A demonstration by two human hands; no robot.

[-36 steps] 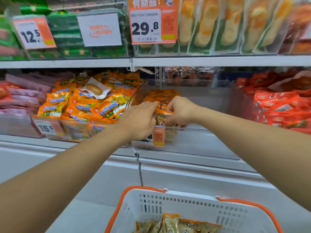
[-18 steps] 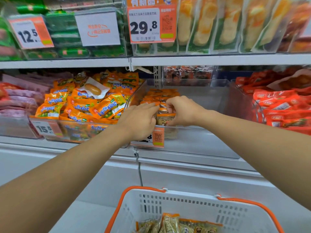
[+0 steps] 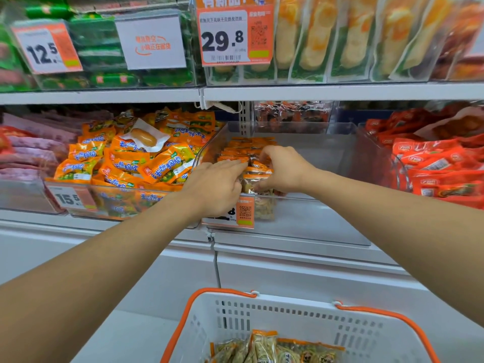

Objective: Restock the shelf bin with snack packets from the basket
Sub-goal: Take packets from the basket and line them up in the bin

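Both hands are in the clear shelf bin (image 3: 309,221), at its front left corner. Left hand (image 3: 214,188): fingers nearly straight and close together, tips touching the top of the front snack packets (image 3: 255,176). Right hand (image 3: 284,170): fingers curled down over the same row, pinching the front packet from the right; exact thumb contact hidden behind the knuckles. Packets stand upright in one row running front to back along the bin's left wall; rest of the bin is bare plastic. Price tag (image 3: 245,212) clipped on the bin front, just below the hands. White basket (image 3: 296,323) with orange handles sits low in front, more of the same packets (image 3: 275,349) lying inside. Orange sausage packs (image 3: 146,163) fill the neighbouring bin on the left.
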